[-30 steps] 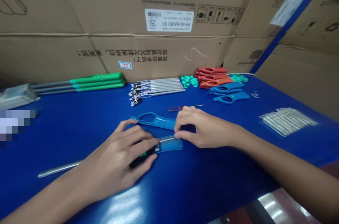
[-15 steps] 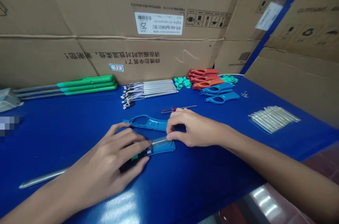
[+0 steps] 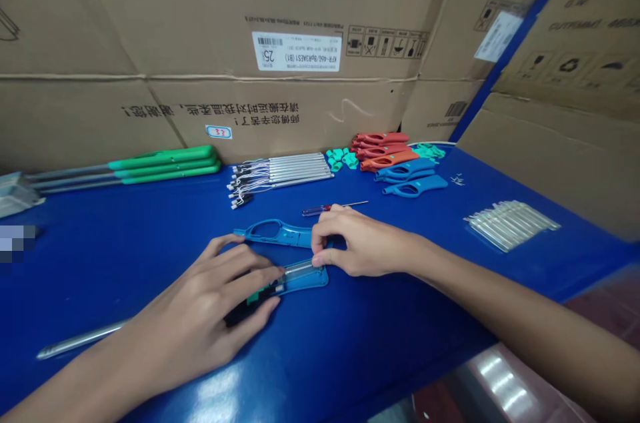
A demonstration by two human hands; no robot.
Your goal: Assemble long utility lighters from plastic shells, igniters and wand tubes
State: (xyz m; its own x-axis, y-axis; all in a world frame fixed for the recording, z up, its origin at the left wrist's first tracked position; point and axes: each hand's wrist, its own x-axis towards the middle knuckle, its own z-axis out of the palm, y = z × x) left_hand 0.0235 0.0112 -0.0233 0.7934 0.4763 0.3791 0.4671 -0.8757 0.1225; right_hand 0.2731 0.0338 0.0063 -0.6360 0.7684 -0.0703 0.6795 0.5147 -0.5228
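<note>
On the blue table, a blue lighter shell half (image 3: 310,281) lies with its hollow side up, a clear fuel tank (image 3: 299,267) inside it. My left hand (image 3: 210,296) is closed around the shell's left part, its index fingertip on the tank's left end. Beneath its fingers a green trigger (image 3: 253,297) and a black part partly show. With thumb and fingertips, my right hand (image 3: 357,243) pinches at the tank's right end. The matching shell half (image 3: 285,236) lies just behind, partly covered by my right hand. A metal tube (image 3: 80,341) emerges left of my left wrist.
A screwdriver (image 3: 315,209) lies behind my right hand. Farther back are metal tubes with wires (image 3: 300,169), green caps (image 3: 341,159), red and blue shells (image 3: 415,186) and green-handled lighters (image 3: 170,163). Clear tanks (image 3: 510,223) lie at right. Cardboard (image 3: 200,16) walls the back.
The camera view has shifted slightly, so the background sits a little lower. Both hands keep nearly the same hold on the lighter parts.
</note>
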